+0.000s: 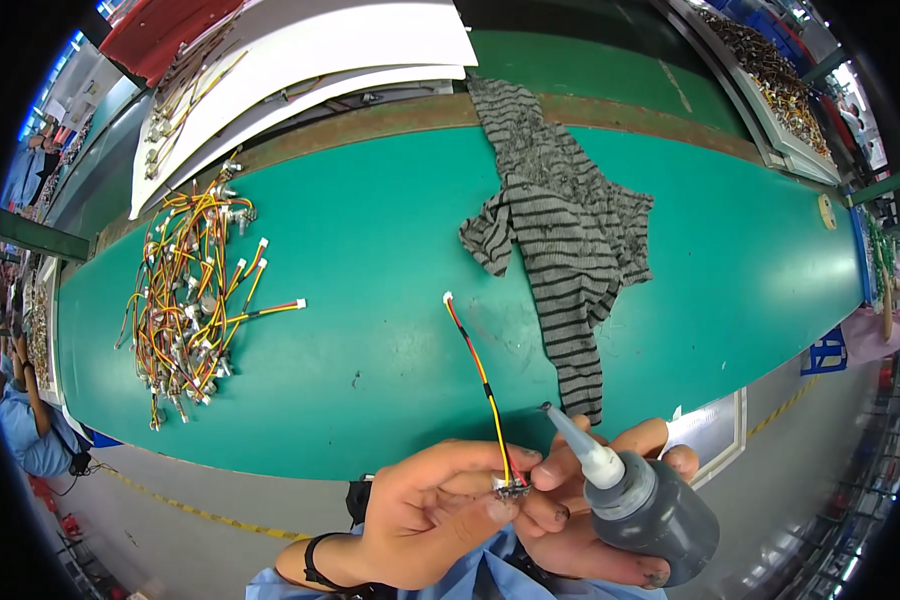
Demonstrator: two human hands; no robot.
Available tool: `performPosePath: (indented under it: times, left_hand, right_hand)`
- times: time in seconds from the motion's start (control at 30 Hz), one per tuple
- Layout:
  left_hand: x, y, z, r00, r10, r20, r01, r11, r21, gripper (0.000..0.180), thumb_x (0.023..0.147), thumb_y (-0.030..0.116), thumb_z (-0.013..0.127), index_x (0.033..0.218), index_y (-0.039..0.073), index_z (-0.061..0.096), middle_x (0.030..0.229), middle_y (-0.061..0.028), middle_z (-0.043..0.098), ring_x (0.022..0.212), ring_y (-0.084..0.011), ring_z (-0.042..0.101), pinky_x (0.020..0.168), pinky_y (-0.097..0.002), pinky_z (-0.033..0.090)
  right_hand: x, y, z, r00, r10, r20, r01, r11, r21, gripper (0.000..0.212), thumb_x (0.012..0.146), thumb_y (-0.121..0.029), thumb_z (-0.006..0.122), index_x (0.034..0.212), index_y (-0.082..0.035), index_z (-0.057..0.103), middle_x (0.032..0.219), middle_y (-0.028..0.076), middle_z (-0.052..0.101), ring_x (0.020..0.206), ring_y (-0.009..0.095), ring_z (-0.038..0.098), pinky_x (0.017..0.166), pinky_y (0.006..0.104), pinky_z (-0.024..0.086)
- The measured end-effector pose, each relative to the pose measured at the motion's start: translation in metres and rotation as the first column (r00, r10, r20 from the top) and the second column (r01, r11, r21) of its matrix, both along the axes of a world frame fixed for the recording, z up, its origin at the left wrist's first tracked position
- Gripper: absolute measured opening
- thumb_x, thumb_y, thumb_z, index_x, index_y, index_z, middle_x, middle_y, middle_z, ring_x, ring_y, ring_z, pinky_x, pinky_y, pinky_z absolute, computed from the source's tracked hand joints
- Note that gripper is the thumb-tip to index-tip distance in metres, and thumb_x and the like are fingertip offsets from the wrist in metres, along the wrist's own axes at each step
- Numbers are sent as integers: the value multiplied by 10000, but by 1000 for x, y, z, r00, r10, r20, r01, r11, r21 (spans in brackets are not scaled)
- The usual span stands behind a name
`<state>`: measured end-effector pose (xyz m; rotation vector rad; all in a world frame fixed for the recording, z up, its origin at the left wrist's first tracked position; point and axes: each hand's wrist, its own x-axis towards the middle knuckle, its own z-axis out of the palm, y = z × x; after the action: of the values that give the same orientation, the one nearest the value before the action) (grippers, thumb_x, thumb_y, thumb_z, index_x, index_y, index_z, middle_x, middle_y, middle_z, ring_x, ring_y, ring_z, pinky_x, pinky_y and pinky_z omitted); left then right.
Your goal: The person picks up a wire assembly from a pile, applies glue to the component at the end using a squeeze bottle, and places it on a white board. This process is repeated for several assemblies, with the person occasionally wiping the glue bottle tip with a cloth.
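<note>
Between the thumb and fingers of my left hand (420, 515) is a small component with a cable (487, 390). Its yellow, red and black wires rise from the part and end in a white connector above the green mat. My right hand (580, 545) grips a dark squeeze bottle (660, 525) with a long grey nozzle pointing up and left. The fingertips of both hands meet close to the component. Fingers hide part of the component, and dark smudges mark my fingertips.
A tangled pile of similar wired parts (195, 300) lies at left on the green mat (370, 350). A striped grey cloth (570, 230) stretches across the middle. White sheets (320, 45) stand at far left, a tray of parts (770, 75) at far right. A tape roll (827, 212) sits near the right edge.
</note>
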<state>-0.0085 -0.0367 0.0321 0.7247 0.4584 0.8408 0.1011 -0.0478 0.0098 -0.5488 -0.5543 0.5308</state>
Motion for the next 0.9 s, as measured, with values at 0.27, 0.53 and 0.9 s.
performPosePath:
  times: [0.27, 0.53, 0.9]
  left_hand:
    - [2, 6, 3, 997, -14, 77, 10, 999, 50, 321, 945, -65, 438, 1261, -110, 400, 1007, -261, 643, 958, -297, 651, 835, -390, 535]
    - [5, 8, 10, 975, 141, -169, -99, 966, 237, 258, 939, -22, 463, 1185, -89, 432, 859, -263, 669, 829, -325, 684, 746, -428, 565]
    - [7, 4, 4, 900, 326, -290, -112, 815, 569, 272, 919, -43, 522, 1173, -84, 433, 904, -240, 676, 851, -289, 684, 772, -410, 557]
  right_hand:
    - [2, 3, 2, 997, -72, 23, 69, 992, 107, 829, 845, -690, 493, 1297, -29, 280, 955, 92, 392, 609, 198, 525, 764, 380, 422]
    - [27, -6, -1, 1000, -19, 17, 18, 999, 27, 827, 794, -751, 498, 1222, -55, 365, 880, 73, 431, 637, 189, 474, 766, 391, 314]
    - [19, -17, 2, 989, 128, -76, -128, 992, 1, 785, 837, -700, 496, 1257, -55, 344, 940, 82, 442, 754, 248, 563, 841, 455, 398]
